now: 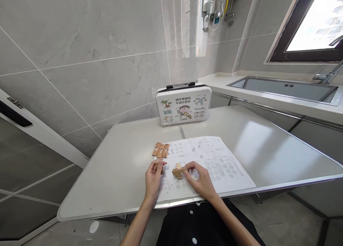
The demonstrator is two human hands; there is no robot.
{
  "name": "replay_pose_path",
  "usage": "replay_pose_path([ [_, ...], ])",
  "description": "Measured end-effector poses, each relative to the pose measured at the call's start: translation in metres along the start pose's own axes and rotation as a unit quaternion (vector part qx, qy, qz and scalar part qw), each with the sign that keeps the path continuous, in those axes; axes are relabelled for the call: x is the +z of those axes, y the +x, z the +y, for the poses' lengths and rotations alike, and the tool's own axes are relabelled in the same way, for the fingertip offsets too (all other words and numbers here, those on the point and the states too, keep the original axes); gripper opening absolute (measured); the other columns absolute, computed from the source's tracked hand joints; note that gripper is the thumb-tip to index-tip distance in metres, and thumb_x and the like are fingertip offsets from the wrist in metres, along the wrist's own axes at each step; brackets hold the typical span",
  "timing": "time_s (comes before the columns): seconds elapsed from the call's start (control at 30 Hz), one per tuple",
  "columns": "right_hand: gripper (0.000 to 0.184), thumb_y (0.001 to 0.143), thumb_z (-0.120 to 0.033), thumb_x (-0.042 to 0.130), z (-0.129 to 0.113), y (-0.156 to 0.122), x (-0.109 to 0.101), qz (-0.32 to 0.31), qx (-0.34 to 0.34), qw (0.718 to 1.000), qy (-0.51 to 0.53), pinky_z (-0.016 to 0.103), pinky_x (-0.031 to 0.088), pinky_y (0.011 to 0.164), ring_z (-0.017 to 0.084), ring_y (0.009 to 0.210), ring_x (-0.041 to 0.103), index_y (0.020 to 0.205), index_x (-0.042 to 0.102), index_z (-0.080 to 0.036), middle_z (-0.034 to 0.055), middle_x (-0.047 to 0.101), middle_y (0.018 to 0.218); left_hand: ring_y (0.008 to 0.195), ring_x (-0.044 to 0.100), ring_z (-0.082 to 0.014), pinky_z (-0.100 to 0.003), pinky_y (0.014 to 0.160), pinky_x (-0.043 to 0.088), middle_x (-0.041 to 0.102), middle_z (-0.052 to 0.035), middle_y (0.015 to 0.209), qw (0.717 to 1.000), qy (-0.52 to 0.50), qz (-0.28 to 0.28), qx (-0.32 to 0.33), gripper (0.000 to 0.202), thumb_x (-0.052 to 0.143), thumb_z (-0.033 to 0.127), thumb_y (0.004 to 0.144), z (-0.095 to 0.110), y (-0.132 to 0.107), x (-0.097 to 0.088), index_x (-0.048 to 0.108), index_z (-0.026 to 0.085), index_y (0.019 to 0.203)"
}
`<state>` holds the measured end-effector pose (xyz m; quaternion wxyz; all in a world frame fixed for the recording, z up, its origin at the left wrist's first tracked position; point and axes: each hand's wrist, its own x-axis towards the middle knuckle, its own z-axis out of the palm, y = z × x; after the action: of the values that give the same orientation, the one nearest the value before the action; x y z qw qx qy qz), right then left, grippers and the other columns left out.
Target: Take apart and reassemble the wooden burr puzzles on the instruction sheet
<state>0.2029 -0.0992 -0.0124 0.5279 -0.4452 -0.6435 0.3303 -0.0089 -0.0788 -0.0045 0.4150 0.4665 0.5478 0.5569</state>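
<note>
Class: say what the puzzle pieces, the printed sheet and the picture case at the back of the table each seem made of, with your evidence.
The puzzle pieces: unpainted wood, by their matt tan colour; grain too small to see. The printed sheet: thin paper, lying flat, white with grey print. The picture case: probably plastic or coated metal, glossy white with a black handle.

Reaches forward with both bare forearms, converging from the bottom edge, wrists low. Curls the left hand (153,177) palm inward, fingers (158,164) pinched together at the tips. Angles the right hand (200,180) leftward, back up, fingers bent in a closed pinch, near the left, apart.
</note>
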Motion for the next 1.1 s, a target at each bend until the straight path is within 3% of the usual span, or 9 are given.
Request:
replay_pose_path([
  [0.13, 0.036, 0.099, -0.056, 0.058, 0.009, 0.0, 0.0, 0.06, 0.089, 0.994, 0.029, 0.036, 0.056, 0.072, 0.023, 0.077, 0.067, 0.088, 0.062, -0.022, 0.0069, 0.072, 0.085, 0.094, 0.063, -0.0211, -0.031, 0.084, 0.049, 0.072, -0.0099, 0.115, 0.993, 0.106, -0.033, 0.049, 0.041, 0.064, 0.059, 0.095, 0.001, -0.004, 0.004, 0.078, 0.022, 0.109],
  [0.27, 0.043, 0.096, -0.065, 0.06, 0.013, 0.001, 0.002, 0.066, 0.133, 0.988, 0.049, 0.034, 0.056, 0.063, 0.023, 0.067, 0.067, 0.09, 0.059, -0.023, 0.0041, 0.068, 0.073, 0.076, 0.058, -0.0183, -0.03, 0.075, 0.048, 0.071, -0.0072, 0.102, 0.978, 0.18, -0.074, 0.073, 0.041, 0.063, 0.057, 0.095, 0.001, -0.007, 0.007, 0.08, 0.024, 0.115],
  [0.5, 0.047, 0.096, -0.067, 0.057, 0.014, 0.004, 0.006, 0.036, 0.127, 0.991, 0.014, 0.032, 0.054, 0.058, 0.022, 0.066, 0.069, 0.105, 0.064, -0.021, 0.006, 0.073, 0.08, 0.068, 0.053, -0.0179, -0.029, 0.069, 0.045, 0.073, -0.0044, 0.089, 0.978, 0.188, -0.055, 0.068, 0.043, 0.068, 0.055, 0.092, -0.001, -0.007, 0.011, 0.078, 0.024, 0.12],
  [0.63, 0.04, 0.098, -0.059, 0.057, 0.019, 0.006, 0.009, 0.024, 0.127, 0.991, -0.041, 0.033, 0.054, 0.062, 0.022, 0.069, 0.071, 0.111, 0.067, -0.022, 0.007, 0.078, 0.091, 0.069, 0.054, -0.0185, -0.029, 0.068, 0.044, 0.07, -0.0031, 0.085, 0.973, 0.211, -0.056, 0.071, 0.044, 0.068, 0.053, 0.093, -0.003, -0.007, 0.011, 0.076, 0.025, 0.125],
  [0.97, 0.036, 0.099, -0.046, 0.055, 0.03, 0.004, 0.012, 0.006, 0.103, 0.987, -0.125, 0.039, 0.057, 0.074, 0.024, 0.074, 0.073, 0.125, 0.066, -0.023, 0.0064, 0.078, 0.103, 0.082, 0.062, -0.0195, -0.032, 0.078, 0.05, 0.069, -0.0082, 0.114, 0.965, 0.234, -0.071, 0.099, 0.036, 0.065, 0.044, 0.096, -0.008, -0.004, 0.012, 0.075, 0.025, 0.125],
  [1.1, 0.036, 0.1, -0.045, 0.054, 0.027, 0.005, 0.013, -0.007, 0.094, 0.985, -0.145, 0.04, 0.057, 0.075, 0.023, 0.076, 0.072, 0.127, 0.064, -0.024, 0.0059, 0.076, 0.104, 0.08, 0.062, -0.0192, -0.033, 0.08, 0.05, 0.07, -0.0074, 0.11, 0.958, 0.249, -0.086, 0.111, 0.032, 0.064, 0.043, 0.097, -0.011, -0.003, 0.012, 0.076, 0.026, 0.122],
])
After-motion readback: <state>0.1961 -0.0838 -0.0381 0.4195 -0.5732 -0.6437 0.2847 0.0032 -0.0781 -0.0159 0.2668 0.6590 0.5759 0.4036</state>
